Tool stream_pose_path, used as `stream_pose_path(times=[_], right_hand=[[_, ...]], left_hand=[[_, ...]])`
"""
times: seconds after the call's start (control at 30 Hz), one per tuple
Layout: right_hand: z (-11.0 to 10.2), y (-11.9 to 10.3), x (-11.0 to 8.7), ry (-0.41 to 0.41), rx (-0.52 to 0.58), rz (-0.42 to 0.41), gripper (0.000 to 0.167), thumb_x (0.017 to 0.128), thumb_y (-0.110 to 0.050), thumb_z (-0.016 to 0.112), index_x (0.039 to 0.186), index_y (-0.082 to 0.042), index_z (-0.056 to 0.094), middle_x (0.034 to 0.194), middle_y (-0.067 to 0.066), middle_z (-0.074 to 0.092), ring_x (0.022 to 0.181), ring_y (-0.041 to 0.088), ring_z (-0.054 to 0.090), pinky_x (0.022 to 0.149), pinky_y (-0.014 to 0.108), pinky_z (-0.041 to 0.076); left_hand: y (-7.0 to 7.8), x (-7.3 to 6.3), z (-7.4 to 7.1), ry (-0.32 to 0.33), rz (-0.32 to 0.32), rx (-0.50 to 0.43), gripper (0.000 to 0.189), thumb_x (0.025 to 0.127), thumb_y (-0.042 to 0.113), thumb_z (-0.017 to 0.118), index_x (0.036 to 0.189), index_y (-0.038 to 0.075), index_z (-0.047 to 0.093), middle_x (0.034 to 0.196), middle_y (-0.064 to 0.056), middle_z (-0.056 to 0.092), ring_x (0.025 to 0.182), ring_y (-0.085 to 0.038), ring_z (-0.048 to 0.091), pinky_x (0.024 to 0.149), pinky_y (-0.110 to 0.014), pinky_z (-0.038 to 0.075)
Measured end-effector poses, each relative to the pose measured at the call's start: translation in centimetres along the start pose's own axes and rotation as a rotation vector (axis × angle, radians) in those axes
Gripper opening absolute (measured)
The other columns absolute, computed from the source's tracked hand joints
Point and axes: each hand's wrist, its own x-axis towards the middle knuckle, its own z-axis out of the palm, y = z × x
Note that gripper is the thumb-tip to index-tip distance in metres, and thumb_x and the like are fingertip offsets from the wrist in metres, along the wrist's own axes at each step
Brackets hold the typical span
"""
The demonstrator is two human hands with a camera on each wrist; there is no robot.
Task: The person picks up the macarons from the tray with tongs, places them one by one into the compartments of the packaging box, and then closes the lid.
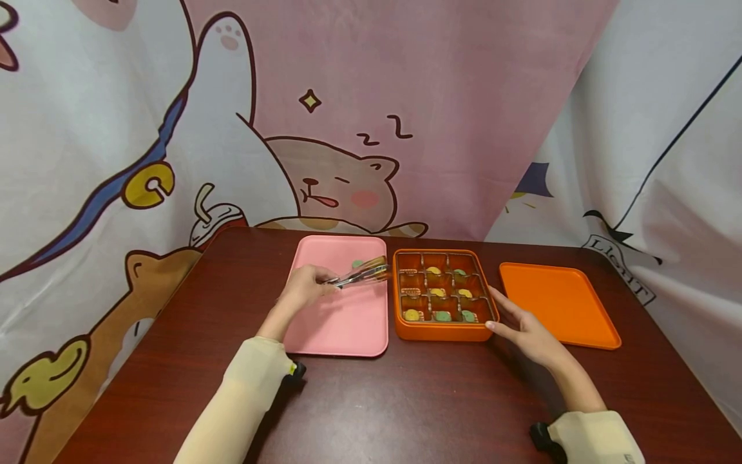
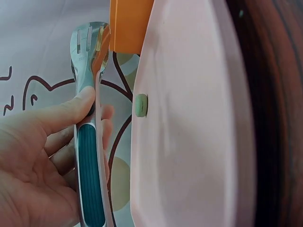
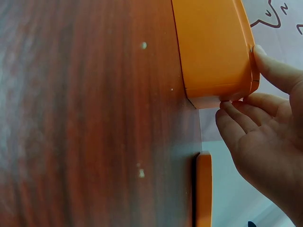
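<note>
Slim metal tongs [image 2: 87, 61] with teal grips are held between the thumb and fingers of my left hand [image 1: 304, 287]. In the head view they lie above the pink tray [image 1: 342, 328], their tips pointing at the divided orange box [image 1: 443, 332]. A yellowish patch shows between the slotted tips; I cannot tell whether it is a held piece. A green piece [image 2: 141, 105] lies on the tray beneath. Yellow and green pieces sit in several box compartments, including a yellow piece [image 1: 412, 314] at front left. My right hand [image 1: 530, 332] holds the box's front right corner, thumb at the rim, fingertips along the side.
A flat orange lid [image 1: 559, 303] lies on the dark wooden table [image 1: 429, 399], right of the box and behind my right hand. The tray stands close to the box's left side. A cartoon-printed curtain [image 1: 452, 116] hangs behind the table.
</note>
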Motion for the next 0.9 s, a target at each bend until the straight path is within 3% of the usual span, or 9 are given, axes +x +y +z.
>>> stream_pose_path(times=[0.37, 0.63, 0.9], right_hand=[[-0.1, 0.0, 0.0, -0.001, -0.014, 0.01, 0.076, 0.099, -0.02, 0.061, 0.16, -0.007, 0.016, 0.164, 0.025, 0.017, 0.147, 0.053, 0.018, 0.11, 0.072, 0.019], [-0.1, 0.0, 0.0, 0.002, -0.015, 0.001, 0.076, 0.099, -0.021, 0.062, 0.159, -0.007, 0.017, 0.164, 0.025, 0.018, 0.147, 0.053, 0.017, 0.11, 0.072, 0.018], [0.0, 0.0, 0.0, 0.002, -0.03, -0.011, 0.076, 0.099, -0.022, 0.061, 0.16, -0.008, 0.018, 0.164, 0.024, 0.019, 0.147, 0.051, 0.019, 0.109, 0.071, 0.019]], left_hand=[[1.1, 0.2, 0.5, -0.033, -0.013, -0.022, 0.029, 0.084, 0.022, 0.079, 0.111, 0.012, 0.076, 0.104, -0.006, 0.077, 0.093, -0.018, 0.067, 0.08, -0.031, 0.05], [1.6, 0.5, 1.0, -0.027, 0.04, -0.043, 0.028, 0.083, 0.018, 0.081, 0.108, 0.008, 0.077, 0.098, -0.007, 0.077, 0.088, -0.016, 0.067, 0.076, -0.028, 0.051], [2.2, 0.8, 1.9, -0.028, 0.037, -0.037, 0.026, 0.083, 0.021, 0.081, 0.107, 0.012, 0.078, 0.101, -0.004, 0.078, 0.093, -0.018, 0.068, 0.081, -0.032, 0.052]])
